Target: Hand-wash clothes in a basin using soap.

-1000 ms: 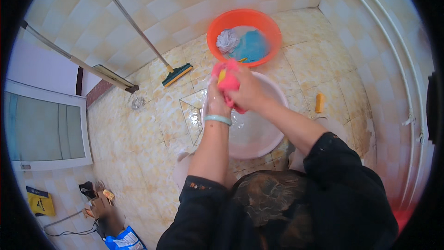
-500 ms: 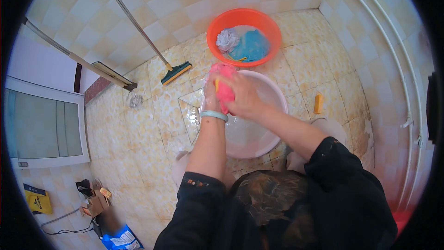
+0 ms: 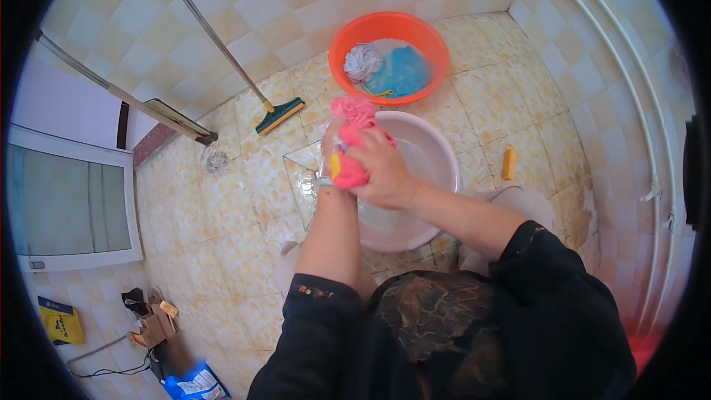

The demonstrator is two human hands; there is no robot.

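A wet, bunched pink cloth (image 3: 351, 172) with a yellow patch is pressed between my two hands, above the left side of a pale pink basin (image 3: 446, 155) of cloudy water. My right hand (image 3: 385, 170) lies over the cloth with its fingers curled round it. Behind the cloth, my left hand (image 3: 331, 145) grips it from the left; most of its fingers are hidden. A pale bangle (image 3: 324, 181) circles my left wrist, partly covered by the cloth. Part of the cloth sticks up above the hands.
Beyond the basin stands an orange tub (image 3: 437, 38) holding water, a blue cloth (image 3: 401, 72) and a whitish cloth (image 3: 363, 63). A yellow soap bar (image 3: 509, 164) lies on the tiled floor at right. A squeegee (image 3: 280, 115) leans on the wall; a floor drain (image 3: 305, 178) is left of the basin.
My right hand has slid down and nearer along my left hand, bringing part of the pink cloth over the left wrist and bangle. The tubs and soap have stayed put.
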